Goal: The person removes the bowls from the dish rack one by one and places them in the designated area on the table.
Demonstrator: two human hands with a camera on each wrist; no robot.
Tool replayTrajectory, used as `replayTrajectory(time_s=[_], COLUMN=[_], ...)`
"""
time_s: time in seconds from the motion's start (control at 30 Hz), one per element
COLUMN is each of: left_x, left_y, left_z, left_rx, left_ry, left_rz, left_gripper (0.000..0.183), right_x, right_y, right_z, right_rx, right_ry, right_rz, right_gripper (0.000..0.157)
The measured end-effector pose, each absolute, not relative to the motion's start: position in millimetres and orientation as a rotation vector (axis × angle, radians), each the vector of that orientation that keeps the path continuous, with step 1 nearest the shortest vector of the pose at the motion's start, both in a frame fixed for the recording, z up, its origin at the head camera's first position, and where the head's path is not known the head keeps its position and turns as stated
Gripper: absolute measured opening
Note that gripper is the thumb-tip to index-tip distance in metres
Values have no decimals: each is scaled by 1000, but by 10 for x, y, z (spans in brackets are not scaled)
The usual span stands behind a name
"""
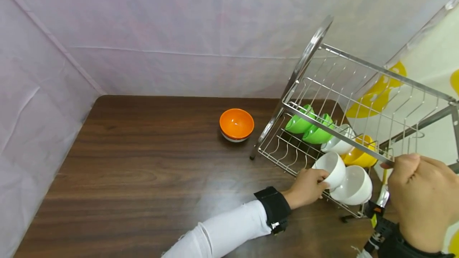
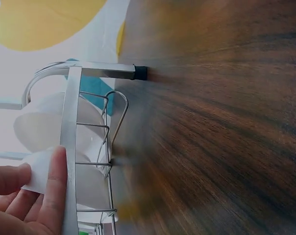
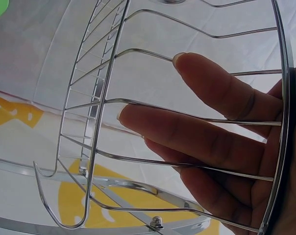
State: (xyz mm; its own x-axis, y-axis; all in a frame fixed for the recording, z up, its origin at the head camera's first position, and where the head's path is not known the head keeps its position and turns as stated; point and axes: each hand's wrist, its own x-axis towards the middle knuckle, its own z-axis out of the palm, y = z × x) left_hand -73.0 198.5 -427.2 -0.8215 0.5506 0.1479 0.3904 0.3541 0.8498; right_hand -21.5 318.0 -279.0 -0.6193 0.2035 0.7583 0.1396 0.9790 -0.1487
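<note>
A two-tier metal dish rack [image 1: 371,66] stands on the right of the table. On its lower tier, my left hand [image 1: 307,187] pinches a white bowl [image 1: 330,166] by the rim between thumb and fingers. Beside it leans another white bowl [image 1: 355,188]. Behind these sit two green bowls [image 1: 298,123], a third white bowl [image 1: 336,145] and a yellow bowl [image 1: 360,157]. With my right hand [image 1: 423,194] I grip the front rail of the upper tier at its near end; the fingers [image 3: 197,132] extend beneath the wires.
An orange bowl [image 1: 236,123] with a white base stands on the brown wooden table [image 1: 143,162], left of the rack. Pale cloth [image 1: 186,31] hangs behind the table and along its left. A cloth with yellow patterns [image 1: 373,102] hangs on the right.
</note>
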Motion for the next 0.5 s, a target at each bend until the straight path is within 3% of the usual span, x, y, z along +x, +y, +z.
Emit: replayTrajectory(time_s=[0.5], left_x=[-749], left_y=[1872], left_z=[-4257], left_rx=[591], left_ry=[1806], left_rz=[2035], left_gripper=[18], right_x=[-211], right_y=[3155], right_z=[-2777], right_rx=[-257], right_ry=[-2264], right_rz=[133], right_gripper=[52])
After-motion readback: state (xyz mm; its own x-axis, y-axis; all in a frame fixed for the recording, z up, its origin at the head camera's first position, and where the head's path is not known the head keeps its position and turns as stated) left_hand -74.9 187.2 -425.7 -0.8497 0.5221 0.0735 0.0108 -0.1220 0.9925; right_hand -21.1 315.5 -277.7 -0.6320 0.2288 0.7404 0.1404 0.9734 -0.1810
